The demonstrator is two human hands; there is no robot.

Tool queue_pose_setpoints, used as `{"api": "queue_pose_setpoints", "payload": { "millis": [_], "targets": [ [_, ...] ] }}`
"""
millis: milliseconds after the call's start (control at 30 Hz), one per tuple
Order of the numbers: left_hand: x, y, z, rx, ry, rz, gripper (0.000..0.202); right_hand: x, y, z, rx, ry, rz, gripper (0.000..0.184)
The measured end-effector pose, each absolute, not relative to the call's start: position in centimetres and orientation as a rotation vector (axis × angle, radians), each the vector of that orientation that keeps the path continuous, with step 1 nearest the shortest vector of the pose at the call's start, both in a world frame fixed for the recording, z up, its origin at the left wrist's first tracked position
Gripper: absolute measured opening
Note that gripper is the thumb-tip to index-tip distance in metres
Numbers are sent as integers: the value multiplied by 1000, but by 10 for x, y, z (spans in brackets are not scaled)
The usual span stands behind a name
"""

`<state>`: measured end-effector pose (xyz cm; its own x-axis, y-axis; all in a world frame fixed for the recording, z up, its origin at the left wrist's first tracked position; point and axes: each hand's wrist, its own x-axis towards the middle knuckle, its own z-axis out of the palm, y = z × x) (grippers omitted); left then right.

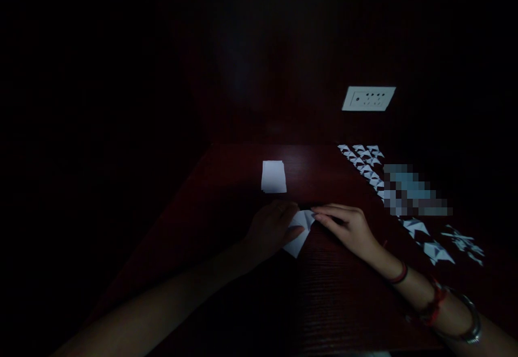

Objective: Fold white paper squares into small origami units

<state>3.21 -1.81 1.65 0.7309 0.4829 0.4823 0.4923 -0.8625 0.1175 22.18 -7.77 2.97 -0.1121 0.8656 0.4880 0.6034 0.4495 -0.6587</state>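
A partly folded sheet of white paper lies on the dark red table in front of me, one point toward me. My left hand presses over its left side, with the thumb on top and the fingers along the far edge. At the paper's upper right corner, my right hand pinches a small folded flap between thumb and fingertips. Just beyond my hands rests a stack of white paper sheets, its edges slightly uneven.
Rows of small folded paper pieces run along the table's right side. Nearer are larger folded pieces and a cluster of thin white pieces. A blurred patch hides something there. A white wall socket sits on the dark back panel.
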Motion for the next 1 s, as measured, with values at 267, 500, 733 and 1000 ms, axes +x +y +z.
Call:
{"api": "queue_pose_setpoints", "payload": {
  "millis": [267, 500, 733, 1000],
  "targets": [
    [30, -16, 12, -2871, -748, -817, 22, 226, -74, 27, -1255, -1816, 476, 20],
    [33, -15, 15, -2925, -935, -1053, 17, 224, -79, 28, -1181, -1991, 312, 19],
    [36, -18, 25, -3225, -1101, -1295, 13, 227, -85, 26, -1025, -2193, -200, 22],
    [35, -19, 24, -3281, -1058, -1345, 18, 226, -83, 30, -1214, -2050, 161, 23]
  ]
}}
